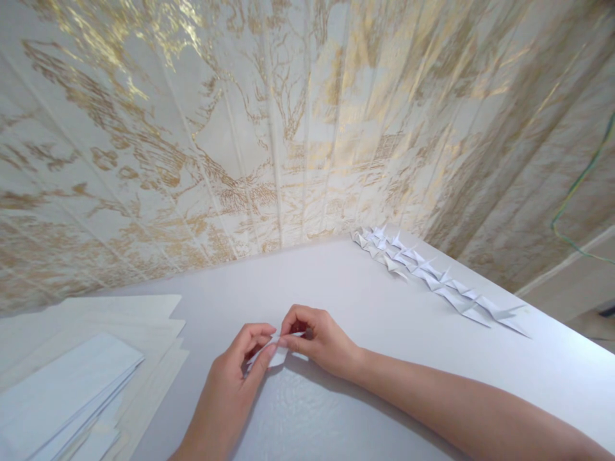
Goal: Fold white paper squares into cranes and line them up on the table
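Both hands meet over the near middle of a white table [365, 301]. My left hand [235, 371] and my right hand [314, 339] pinch a small white folded paper piece [276, 355] between thumb and fingers, just above the tabletop. Most of the piece is hidden behind the fingers. My right forearm lies across the table toward the lower right corner.
A row of several finished white folded paper pieces [432, 275] lies along the table's right edge. A stack of white paper strips [67, 390] rests on larger cream sheets [139, 320] at the lower left. A gold-patterned wall [269, 128] stands behind the table; a green cable [581, 186] hangs at right.
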Demonstrator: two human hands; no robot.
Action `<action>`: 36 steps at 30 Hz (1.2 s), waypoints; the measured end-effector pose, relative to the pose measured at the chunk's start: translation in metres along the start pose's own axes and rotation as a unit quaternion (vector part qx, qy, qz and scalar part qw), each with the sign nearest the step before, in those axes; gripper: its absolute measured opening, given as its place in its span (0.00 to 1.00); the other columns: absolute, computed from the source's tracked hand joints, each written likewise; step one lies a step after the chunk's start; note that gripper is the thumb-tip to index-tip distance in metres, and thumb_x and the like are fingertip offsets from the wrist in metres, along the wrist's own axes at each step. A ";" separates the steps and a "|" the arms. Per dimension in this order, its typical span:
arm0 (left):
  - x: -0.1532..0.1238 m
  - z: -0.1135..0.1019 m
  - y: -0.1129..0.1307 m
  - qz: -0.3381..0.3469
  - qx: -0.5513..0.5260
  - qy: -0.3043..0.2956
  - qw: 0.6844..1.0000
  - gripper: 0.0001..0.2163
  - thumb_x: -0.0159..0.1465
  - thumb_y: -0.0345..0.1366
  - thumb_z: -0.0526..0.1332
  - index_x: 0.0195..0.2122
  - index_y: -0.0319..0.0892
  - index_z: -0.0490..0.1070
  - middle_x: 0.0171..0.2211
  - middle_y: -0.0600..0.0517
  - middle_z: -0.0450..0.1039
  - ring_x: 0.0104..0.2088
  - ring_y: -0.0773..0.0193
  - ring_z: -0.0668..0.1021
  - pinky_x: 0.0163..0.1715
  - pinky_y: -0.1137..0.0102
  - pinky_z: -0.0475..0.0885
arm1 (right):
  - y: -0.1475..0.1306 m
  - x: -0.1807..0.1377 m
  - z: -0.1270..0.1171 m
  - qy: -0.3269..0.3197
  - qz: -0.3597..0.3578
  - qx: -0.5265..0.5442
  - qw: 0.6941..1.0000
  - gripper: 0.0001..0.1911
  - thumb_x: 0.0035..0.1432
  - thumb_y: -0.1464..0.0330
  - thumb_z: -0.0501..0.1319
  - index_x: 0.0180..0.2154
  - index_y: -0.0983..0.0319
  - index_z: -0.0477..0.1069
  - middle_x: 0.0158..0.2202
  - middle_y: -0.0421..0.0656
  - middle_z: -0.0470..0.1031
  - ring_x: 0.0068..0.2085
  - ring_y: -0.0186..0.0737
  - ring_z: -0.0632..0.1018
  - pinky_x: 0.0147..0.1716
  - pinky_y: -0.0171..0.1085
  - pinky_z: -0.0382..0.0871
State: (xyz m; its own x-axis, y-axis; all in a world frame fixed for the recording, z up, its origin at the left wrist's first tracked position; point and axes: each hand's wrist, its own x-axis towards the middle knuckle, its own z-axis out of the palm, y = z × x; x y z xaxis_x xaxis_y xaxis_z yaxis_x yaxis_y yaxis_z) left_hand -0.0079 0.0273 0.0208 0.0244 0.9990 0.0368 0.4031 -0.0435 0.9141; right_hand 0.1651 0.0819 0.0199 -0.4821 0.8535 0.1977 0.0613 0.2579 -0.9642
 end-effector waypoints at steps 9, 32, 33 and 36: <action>-0.001 -0.003 0.002 0.048 0.033 -0.007 0.998 0.08 0.65 0.46 0.58 0.38 0.50 0.71 0.33 0.58 0.75 0.36 0.63 0.76 0.39 0.72 0.68 | -0.002 -0.001 -0.003 -0.009 -0.055 -0.055 0.997 0.15 0.59 0.58 0.65 0.28 0.63 0.72 0.26 0.38 0.69 0.28 0.33 0.69 0.30 0.32 0.62; 0.005 -0.002 -0.001 0.089 0.004 0.034 0.995 0.05 0.65 0.42 0.59 0.34 0.50 0.68 0.33 0.59 0.69 0.37 0.65 0.72 0.38 0.73 0.64 | -0.002 -0.003 -0.001 -0.021 -0.052 -0.057 0.997 0.10 0.60 0.63 0.64 0.34 0.62 0.68 0.26 0.35 0.65 0.27 0.31 0.66 0.28 0.31 0.60; 0.005 -0.002 -0.001 0.086 0.002 0.041 0.995 0.05 0.65 0.42 0.59 0.34 0.50 0.68 0.33 0.59 0.69 0.37 0.65 0.72 0.39 0.73 0.64 | -0.002 -0.003 -0.001 -0.016 -0.051 -0.064 0.996 0.10 0.60 0.63 0.64 0.33 0.62 0.68 0.26 0.35 0.65 0.27 0.31 0.66 0.27 0.31 0.60; 0.005 -0.002 -0.003 0.080 -0.002 0.037 0.996 0.06 0.65 0.44 0.59 0.35 0.50 0.68 0.34 0.59 0.69 0.38 0.64 0.72 0.40 0.73 0.64 | -0.002 -0.002 -0.002 -0.006 -0.065 -0.092 0.994 0.13 0.61 0.62 0.63 0.29 0.63 0.69 0.26 0.37 0.66 0.27 0.32 0.67 0.28 0.31 0.60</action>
State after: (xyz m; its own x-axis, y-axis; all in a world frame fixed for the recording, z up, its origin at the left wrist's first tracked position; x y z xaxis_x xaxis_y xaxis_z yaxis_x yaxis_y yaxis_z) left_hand -0.0108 0.0321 0.0194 0.0212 0.9770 0.2124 0.3960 -0.2033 0.8955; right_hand 0.1678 0.0803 0.0213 -0.5062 0.8024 0.3162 0.1550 0.4453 -0.8819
